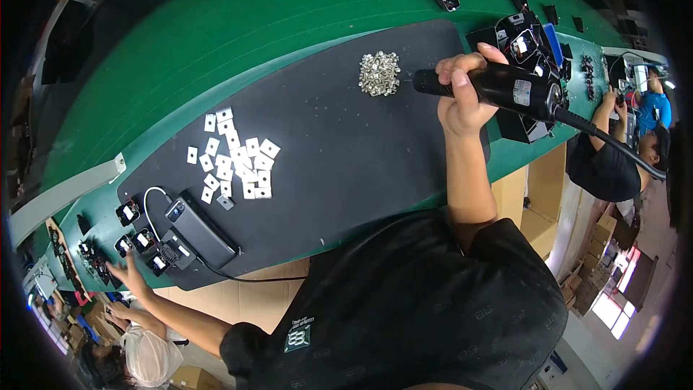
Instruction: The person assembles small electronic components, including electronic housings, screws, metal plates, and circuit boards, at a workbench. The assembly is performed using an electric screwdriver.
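Note:
My right hand (465,94) is wrapped round a black corded electric screwdriver (525,92), held over the right end of the dark mat. Its cord leaves the thick end toward the right, and no bit shows at the narrow end. At the far left, my left hand (132,278) reaches out with fingers spread, holding nothing visible. It is nearest to several small black housings (144,240) with white parts inside. Left of the screwdriver's tip lies a heap of small shiny metal pieces (380,74). White square pieces with dark centres (242,159) are scattered over the mat's left half.
A black power bank (202,230) with a white cable sits on the dark mat (325,152) at left. Black bins (530,50) of housings stand at right. A grey metal bar (68,188) crosses the left edge. Co-workers sit at both sides (613,159).

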The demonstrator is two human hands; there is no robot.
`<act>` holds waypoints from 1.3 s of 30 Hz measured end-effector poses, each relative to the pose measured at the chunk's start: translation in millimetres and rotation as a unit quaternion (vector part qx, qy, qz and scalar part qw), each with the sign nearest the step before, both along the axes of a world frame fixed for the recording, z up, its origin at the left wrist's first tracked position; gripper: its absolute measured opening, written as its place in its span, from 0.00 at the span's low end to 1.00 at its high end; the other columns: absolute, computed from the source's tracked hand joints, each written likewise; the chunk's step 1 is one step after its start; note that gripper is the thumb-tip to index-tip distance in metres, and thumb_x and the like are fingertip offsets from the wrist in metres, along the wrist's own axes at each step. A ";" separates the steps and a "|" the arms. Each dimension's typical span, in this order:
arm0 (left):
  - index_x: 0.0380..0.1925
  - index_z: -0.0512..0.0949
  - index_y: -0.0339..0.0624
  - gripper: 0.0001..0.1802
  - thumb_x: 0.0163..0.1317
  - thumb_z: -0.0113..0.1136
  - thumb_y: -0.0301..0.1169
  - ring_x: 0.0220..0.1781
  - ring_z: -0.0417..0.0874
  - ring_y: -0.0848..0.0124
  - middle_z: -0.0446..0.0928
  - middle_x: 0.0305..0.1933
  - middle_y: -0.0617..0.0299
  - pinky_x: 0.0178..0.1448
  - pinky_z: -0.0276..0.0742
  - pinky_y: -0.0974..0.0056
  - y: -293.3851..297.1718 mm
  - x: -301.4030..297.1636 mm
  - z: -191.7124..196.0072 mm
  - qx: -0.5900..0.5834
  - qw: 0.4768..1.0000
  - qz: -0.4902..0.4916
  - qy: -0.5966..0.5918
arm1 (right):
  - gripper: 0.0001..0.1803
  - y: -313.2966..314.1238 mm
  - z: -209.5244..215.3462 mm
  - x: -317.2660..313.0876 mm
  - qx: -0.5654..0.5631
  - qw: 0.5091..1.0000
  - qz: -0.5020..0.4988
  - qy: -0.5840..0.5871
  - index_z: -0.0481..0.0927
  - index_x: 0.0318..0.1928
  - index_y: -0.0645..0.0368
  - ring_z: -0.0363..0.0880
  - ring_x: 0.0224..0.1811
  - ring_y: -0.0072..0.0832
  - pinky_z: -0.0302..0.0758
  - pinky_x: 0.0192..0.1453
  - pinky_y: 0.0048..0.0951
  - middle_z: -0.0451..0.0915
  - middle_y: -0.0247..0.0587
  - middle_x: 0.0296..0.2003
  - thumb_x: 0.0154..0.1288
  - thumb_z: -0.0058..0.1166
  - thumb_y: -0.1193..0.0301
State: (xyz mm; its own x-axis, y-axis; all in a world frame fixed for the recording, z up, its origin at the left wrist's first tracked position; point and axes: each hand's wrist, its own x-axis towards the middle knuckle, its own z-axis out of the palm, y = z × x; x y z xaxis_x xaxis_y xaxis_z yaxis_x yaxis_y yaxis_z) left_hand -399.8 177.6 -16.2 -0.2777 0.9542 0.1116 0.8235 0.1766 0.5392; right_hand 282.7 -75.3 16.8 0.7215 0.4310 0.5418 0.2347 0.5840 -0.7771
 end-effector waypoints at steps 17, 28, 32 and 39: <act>0.48 0.77 0.36 0.22 0.52 0.66 0.29 0.44 0.78 0.57 0.74 0.45 0.52 0.46 0.75 0.60 -145.6 405.2 40.4 -0.079 0.922 -0.374 0.063 | 0.28 -18.4 20.7 23.1 0.061 0.995 0.066 0.046 0.65 0.57 0.54 0.69 0.23 0.25 0.71 0.34 0.33 0.69 0.33 0.24 0.55 0.57 0.73; 0.37 0.78 0.37 0.12 0.52 0.67 0.28 0.30 0.78 0.61 0.76 0.30 0.54 0.36 0.74 0.61 -130.5 422.3 45.0 -0.090 0.924 -0.363 0.076 | 0.27 -71.6 10.9 26.2 0.059 0.990 0.087 0.099 0.64 0.54 0.50 0.66 0.23 0.21 0.65 0.32 0.28 0.67 0.28 0.24 0.57 0.61 0.68; 0.35 0.79 0.36 0.10 0.53 0.67 0.27 0.24 0.76 0.70 0.76 0.25 0.58 0.31 0.72 0.67 -135.8 415.6 38.8 -0.083 0.947 -0.304 0.071 | 0.24 -92.0 2.1 29.1 0.054 0.986 0.092 0.131 0.63 0.51 0.49 0.66 0.22 0.19 0.64 0.32 0.25 0.67 0.27 0.23 0.56 0.61 0.68; 0.39 0.79 0.32 0.07 0.60 0.60 0.20 0.36 0.82 0.77 0.80 0.40 0.61 0.39 0.77 0.74 -131.8 520.9 54.4 -0.109 0.897 -0.397 -0.160 | 0.24 -104.6 -17.4 39.5 0.122 0.964 0.185 0.146 0.63 0.47 0.57 0.74 0.23 0.25 0.72 0.32 0.28 0.73 0.33 0.23 0.52 0.60 0.78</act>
